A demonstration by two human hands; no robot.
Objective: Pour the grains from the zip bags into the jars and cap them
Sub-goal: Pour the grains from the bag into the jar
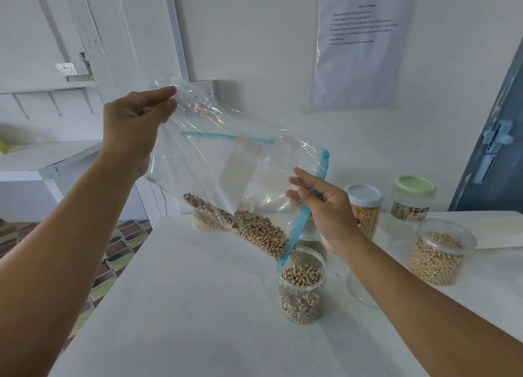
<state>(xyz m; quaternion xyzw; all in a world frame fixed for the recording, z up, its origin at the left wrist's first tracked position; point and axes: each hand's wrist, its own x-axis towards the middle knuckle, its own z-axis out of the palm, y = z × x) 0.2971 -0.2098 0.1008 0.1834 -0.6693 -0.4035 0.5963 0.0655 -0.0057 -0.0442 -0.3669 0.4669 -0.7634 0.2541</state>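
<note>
Both hands' fingers pinch the zip bag; a jar behind seems half-hidden.

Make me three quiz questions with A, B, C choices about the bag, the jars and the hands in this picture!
1. Where is the bag's blue zip corner?
A. Over the open jar
B. On the floor
C. Inside the green-lid jar

2. What colour is the lid of the jar farthest back on the right?
A. Red
B. Green
C. Black

3. How is the jar under the bag?
A. Capped
B. Lying on its side
C. Open, with beans inside

Answers: 1 A, the left hand and right hand tilt the bag so its corner hangs above the open jar. 2 B, the green-lid jar shows it. 3 C, beans show at its uncovered mouth.
</note>
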